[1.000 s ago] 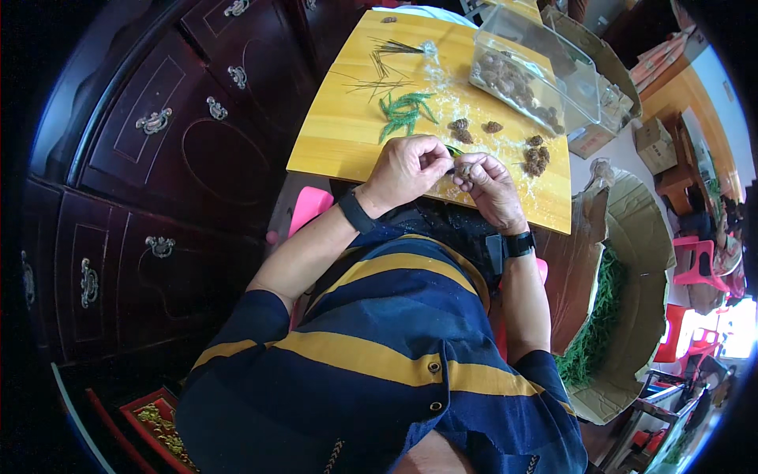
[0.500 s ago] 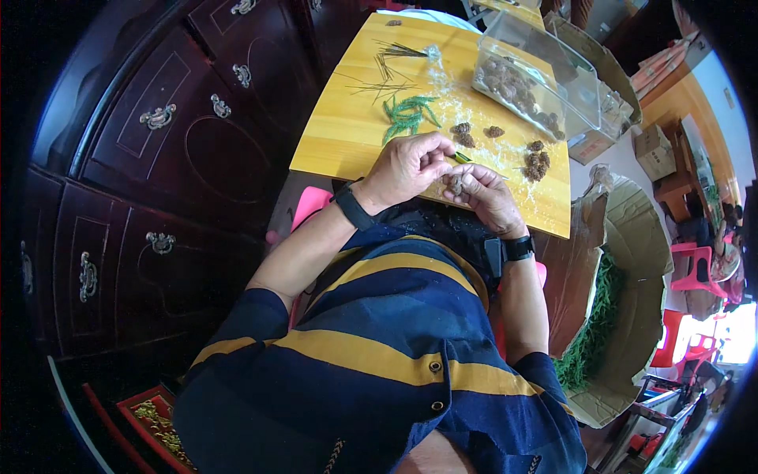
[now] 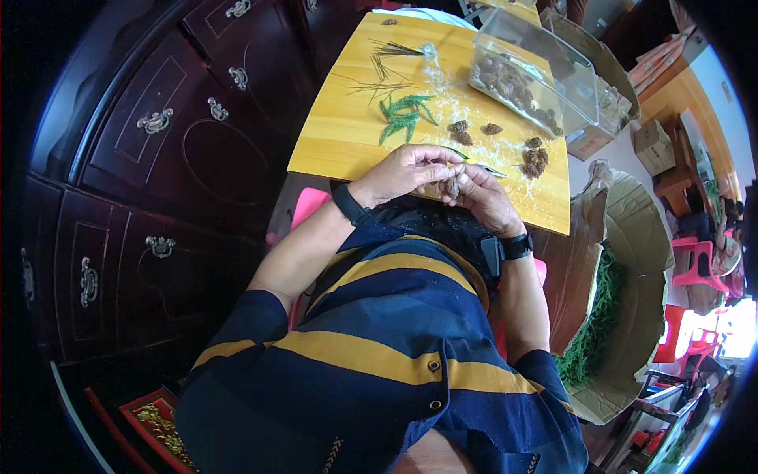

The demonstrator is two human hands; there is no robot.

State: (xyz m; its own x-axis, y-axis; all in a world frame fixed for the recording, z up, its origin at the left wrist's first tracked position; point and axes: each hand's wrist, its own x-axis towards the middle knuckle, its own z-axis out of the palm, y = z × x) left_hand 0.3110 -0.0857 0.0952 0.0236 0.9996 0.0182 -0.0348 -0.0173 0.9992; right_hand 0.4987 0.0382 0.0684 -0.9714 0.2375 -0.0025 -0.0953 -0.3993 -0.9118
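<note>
Right hand: I read my right hand [image 3: 485, 197] as closed, thumb and fingers gripping a small brown pine cone [image 3: 452, 187].
Left hand: I have the left hand [image 3: 407, 172] with its fingers narrowed, tips meeting those of the right; I cannot tell what, if anything, is pinched between them.
Pine cone position: at the near edge of the wooden surface [image 3: 335, 142], right of that edge's midpoint, below the joined fingertips.
Slim green item: a slim green item [image 3: 493, 171] shows just beyond the right hand's fingers; its kind is unclear to me.
Green sprigs: a loose cluster of green sprigs [image 3: 407, 116] lies left of the surface's centre, beyond the left hand.
Dark stems: a bundle of thin dark stems [image 3: 399, 49] lies toward the far edge, with more scattered toward the left edge.
Loose pine cones: several loose pine cones [image 3: 535, 162] lie on the right half, one group near the right edge; a single one sits near the far-left corner.
Clear plastic bin: the clear plastic bin [image 3: 580, 107] occupies the far-right corner, with more cones inside.
White flecks: white flecks [image 3: 440, 83] are scattered from the far edge toward the near-right corner.
Cardboard box: an open cardboard box [image 3: 643, 229] stands beyond the right edge, holding green foliage [image 3: 592, 324].
</note>
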